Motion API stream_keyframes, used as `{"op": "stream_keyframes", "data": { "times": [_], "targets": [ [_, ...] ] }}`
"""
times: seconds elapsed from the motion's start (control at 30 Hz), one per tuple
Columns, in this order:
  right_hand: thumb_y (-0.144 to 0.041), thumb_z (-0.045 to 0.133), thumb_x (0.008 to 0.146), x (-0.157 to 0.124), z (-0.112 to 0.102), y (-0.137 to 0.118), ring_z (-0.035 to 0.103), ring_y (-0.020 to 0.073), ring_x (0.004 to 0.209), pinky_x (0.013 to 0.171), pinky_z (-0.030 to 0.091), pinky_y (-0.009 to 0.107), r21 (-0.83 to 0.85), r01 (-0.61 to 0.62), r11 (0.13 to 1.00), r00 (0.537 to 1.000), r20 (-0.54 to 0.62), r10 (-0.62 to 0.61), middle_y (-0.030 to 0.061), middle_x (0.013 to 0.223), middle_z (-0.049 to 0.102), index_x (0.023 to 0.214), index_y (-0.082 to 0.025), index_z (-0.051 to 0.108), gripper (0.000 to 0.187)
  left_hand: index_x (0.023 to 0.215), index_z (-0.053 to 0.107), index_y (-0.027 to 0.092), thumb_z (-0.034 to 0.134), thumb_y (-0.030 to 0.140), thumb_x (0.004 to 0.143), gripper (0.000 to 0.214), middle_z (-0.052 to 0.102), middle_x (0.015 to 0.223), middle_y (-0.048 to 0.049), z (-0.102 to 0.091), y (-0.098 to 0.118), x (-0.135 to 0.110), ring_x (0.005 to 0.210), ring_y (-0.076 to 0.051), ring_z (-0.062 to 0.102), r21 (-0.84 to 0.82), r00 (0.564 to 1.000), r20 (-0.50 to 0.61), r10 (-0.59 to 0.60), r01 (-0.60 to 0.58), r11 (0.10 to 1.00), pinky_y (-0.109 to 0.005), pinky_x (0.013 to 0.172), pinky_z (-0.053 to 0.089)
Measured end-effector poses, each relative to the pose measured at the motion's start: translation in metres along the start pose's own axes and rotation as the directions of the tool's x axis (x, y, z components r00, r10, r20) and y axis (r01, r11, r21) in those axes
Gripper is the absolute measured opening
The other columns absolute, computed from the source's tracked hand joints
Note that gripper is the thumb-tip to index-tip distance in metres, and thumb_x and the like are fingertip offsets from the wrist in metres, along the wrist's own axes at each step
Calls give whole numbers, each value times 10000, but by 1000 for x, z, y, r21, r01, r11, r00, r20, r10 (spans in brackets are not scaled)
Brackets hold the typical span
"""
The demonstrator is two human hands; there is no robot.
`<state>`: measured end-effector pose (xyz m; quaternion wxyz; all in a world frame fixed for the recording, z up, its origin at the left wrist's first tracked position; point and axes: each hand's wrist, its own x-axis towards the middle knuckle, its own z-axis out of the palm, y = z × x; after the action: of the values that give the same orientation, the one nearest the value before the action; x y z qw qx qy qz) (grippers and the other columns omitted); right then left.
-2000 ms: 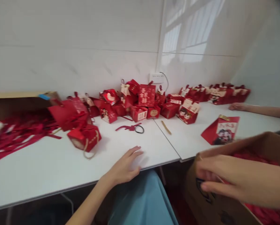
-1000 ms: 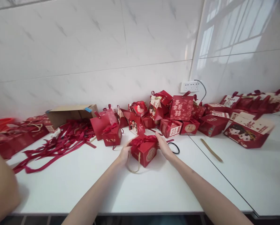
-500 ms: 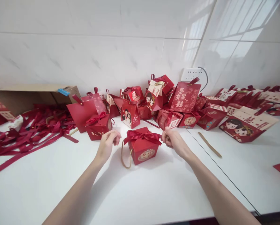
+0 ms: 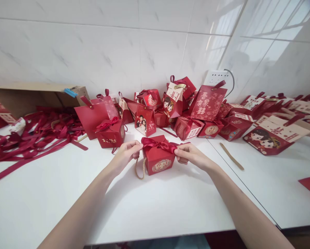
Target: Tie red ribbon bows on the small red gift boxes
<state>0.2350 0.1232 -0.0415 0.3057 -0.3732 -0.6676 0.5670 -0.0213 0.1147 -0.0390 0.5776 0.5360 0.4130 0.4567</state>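
Note:
A small red gift box (image 4: pixel 158 159) with a gold emblem and a tan cord handle stands on the white table (image 4: pixel 149 207), in the middle. A dark red ribbon bow (image 4: pixel 157 144) lies across its top. My left hand (image 4: pixel 126 154) pinches the bow's left end. My right hand (image 4: pixel 189 155) pinches its right end. Both hands sit close against the box's sides.
Behind the box, several red gift boxes and bags (image 4: pixel 191 107) are heaped along the tiled wall. Loose red ribbons (image 4: pixel 35 138) spill from a tipped cardboard box (image 4: pixel 38 97) at left. A tan strip (image 4: pixel 231 156) lies at right. Another person's hand (image 4: pixel 284 113) rests far right.
Two seconds ago my right hand was at a cardboard box on the right. Both hands then went to the red box, pulled the ribbon ends outward, and now sit closer in at the bow.

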Motion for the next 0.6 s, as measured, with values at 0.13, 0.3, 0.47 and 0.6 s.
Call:
{"op": "stream_keyframes", "data": {
  "times": [0.13,0.3,0.47,0.6],
  "targets": [
    [-559,672,690,2,-1,3,371,63,438,470,234,232,113,35,993,999,-15,-34,-64,456,429,572,-158,521,444,602,544,155,671,331,706,240,359,549,50,-2,1,0,524,-73,316,-52,1000,0,-8,8,999,-227,534,286],
    [-465,711,702,2,-7,4,299,56,408,534,330,255,325,123,938,988,-128,-85,-104,394,292,541,-172,520,385,538,491,159,694,249,641,245,348,495,58,-5,9,0,496,-68,315,-211,998,-66,-9,-5,978,-209,523,315],
    [-391,735,665,-6,-22,-9,249,62,407,543,376,261,537,283,794,915,-400,-55,-102,394,178,469,-189,454,397,535,474,175,617,175,586,151,389,507,46,-15,25,-2,498,-89,389,-545,935,-354,16,-220,809,-243,534,397],
    [-349,654,702,-13,-31,-20,216,75,415,539,379,273,495,401,771,823,-564,-66,-89,432,132,468,-201,374,394,538,475,187,574,221,632,141,465,536,21,-26,26,-2,546,-115,481,-634,905,-416,83,-355,687,-253,541,421]
  ]
}}
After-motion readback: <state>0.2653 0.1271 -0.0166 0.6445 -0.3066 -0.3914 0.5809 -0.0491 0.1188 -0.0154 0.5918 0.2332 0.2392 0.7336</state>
